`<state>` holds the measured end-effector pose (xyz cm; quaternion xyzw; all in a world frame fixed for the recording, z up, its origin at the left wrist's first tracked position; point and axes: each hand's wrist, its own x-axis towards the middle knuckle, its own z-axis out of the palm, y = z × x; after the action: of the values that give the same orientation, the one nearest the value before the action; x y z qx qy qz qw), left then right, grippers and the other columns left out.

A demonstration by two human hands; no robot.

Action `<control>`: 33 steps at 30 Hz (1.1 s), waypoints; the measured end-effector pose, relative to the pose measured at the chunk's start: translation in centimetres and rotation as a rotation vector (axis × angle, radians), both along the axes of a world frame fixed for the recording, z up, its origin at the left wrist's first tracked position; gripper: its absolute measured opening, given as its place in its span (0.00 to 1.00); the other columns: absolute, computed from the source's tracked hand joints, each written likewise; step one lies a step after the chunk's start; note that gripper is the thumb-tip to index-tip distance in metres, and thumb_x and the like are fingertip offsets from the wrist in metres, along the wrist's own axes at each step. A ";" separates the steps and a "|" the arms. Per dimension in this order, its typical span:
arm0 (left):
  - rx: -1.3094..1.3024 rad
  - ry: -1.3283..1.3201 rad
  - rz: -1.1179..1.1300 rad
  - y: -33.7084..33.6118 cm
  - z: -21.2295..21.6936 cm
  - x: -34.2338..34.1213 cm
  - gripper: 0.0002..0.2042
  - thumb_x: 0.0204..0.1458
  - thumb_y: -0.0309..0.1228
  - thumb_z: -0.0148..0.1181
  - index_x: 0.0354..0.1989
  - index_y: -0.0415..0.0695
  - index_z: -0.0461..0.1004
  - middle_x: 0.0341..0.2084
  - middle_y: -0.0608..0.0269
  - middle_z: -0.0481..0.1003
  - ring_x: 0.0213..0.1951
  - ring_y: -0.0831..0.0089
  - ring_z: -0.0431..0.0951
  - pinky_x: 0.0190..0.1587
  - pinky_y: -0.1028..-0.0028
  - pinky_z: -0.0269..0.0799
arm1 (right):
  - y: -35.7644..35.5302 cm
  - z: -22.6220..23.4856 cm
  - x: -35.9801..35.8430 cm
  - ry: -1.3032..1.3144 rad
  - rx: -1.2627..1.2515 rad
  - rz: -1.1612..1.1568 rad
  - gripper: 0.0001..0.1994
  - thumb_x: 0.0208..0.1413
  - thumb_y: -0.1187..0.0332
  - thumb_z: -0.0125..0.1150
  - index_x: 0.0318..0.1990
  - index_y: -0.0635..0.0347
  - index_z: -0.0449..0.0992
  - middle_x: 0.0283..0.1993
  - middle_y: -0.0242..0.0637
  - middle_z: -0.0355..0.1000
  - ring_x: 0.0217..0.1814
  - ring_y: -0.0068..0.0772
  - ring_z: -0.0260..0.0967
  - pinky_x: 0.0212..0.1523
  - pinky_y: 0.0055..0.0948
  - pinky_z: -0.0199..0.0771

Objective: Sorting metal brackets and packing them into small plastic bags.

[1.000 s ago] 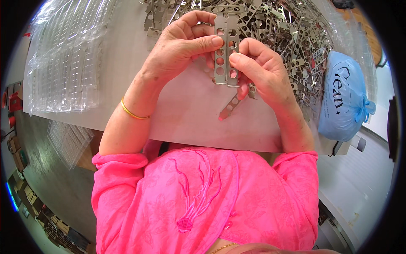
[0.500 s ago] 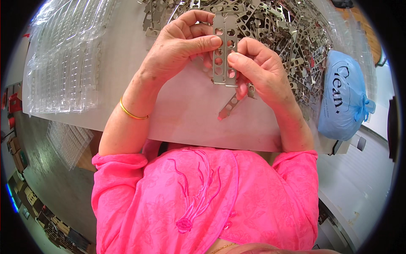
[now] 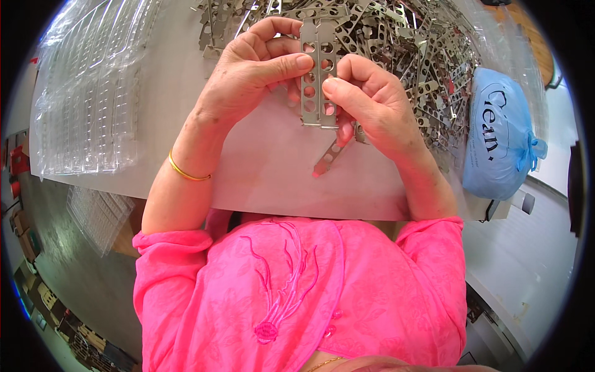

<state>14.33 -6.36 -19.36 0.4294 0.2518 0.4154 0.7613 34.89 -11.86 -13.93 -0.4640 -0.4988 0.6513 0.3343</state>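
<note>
Both hands hold a flat metal plate (image 3: 318,74) with two rows of round holes, upright over the white table (image 3: 260,167). My left hand (image 3: 254,71) pinches its left edge between thumb and fingers. My right hand (image 3: 372,102) grips its right edge with the thumb on the face. A narrow perforated metal strip (image 3: 328,156) sticks out below my right hand, pointing down-left; whether my fingers hold it I cannot tell. A gold bangle (image 3: 186,173) sits on my left wrist.
A large heap of similar metal strips (image 3: 421,43) covers the table's far side. Stacked clear plastic trays (image 3: 87,93) lie at the left, with more on the floor (image 3: 102,214). A blue plastic bag (image 3: 496,136) stands at the right edge.
The plate and both hands have shifted very slightly; the grip looks the same.
</note>
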 end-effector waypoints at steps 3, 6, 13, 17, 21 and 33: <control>0.015 0.014 0.003 0.1 0.0 -0.1 0.18 0.59 0.24 0.61 0.56 0.40 0.67 0.39 0.58 0.81 0.33 0.77 0.81 0.29 0.79 0.80 | 0.1 0.0 0.0 0.020 0.001 0.005 0.08 0.65 0.68 0.55 0.33 0.60 0.69 0.28 0.30 0.72 0.19 0.12 0.67 0.19 0.14 0.68; 0.000 0.007 0.023 0.1 -0.3 0.1 0.18 0.58 0.23 0.61 0.56 0.41 0.68 0.38 0.58 0.81 0.33 0.77 0.81 0.29 0.79 0.80 | 0.1 0.1 -0.1 -0.008 0.005 -0.002 0.08 0.65 0.68 0.55 0.33 0.60 0.69 0.28 0.31 0.72 0.19 0.12 0.67 0.19 0.14 0.68; 0.032 0.002 0.012 0.1 -0.1 0.0 0.18 0.58 0.23 0.61 0.57 0.41 0.67 0.39 0.58 0.81 0.33 0.76 0.82 0.31 0.78 0.81 | 0.1 0.0 -0.2 -0.011 0.029 0.005 0.08 0.65 0.68 0.55 0.33 0.59 0.68 0.28 0.30 0.71 0.19 0.12 0.67 0.19 0.15 0.68; -0.059 0.014 0.047 -0.2 0.7 0.2 0.18 0.57 0.21 0.63 0.54 0.38 0.66 0.34 0.60 0.80 0.29 0.73 0.80 0.30 0.75 0.77 | -0.2 -0.1 -0.2 -0.006 0.005 -0.016 0.08 0.65 0.68 0.54 0.33 0.59 0.68 0.27 0.30 0.71 0.19 0.12 0.66 0.18 0.16 0.69; -0.071 0.008 0.026 -0.4 1.2 0.1 0.18 0.57 0.22 0.63 0.54 0.38 0.66 0.34 0.60 0.80 0.30 0.74 0.80 0.30 0.75 0.77 | -0.3 0.0 -0.3 -0.006 -0.010 -0.032 0.08 0.65 0.68 0.54 0.33 0.59 0.68 0.27 0.30 0.71 0.19 0.12 0.67 0.18 0.16 0.69; -0.058 -0.053 0.020 -0.2 0.5 0.2 0.20 0.57 0.24 0.65 0.55 0.39 0.65 0.36 0.59 0.79 0.31 0.74 0.80 0.28 0.75 0.76 | -0.1 0.3 -0.2 -0.011 -0.016 -0.014 0.07 0.66 0.69 0.54 0.34 0.59 0.67 0.29 0.30 0.71 0.19 0.14 0.65 0.19 0.15 0.67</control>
<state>14.50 -6.53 -18.86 0.3936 0.2476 0.4266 0.7757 34.67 -11.94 -13.61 -0.4739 -0.4920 0.6504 0.3323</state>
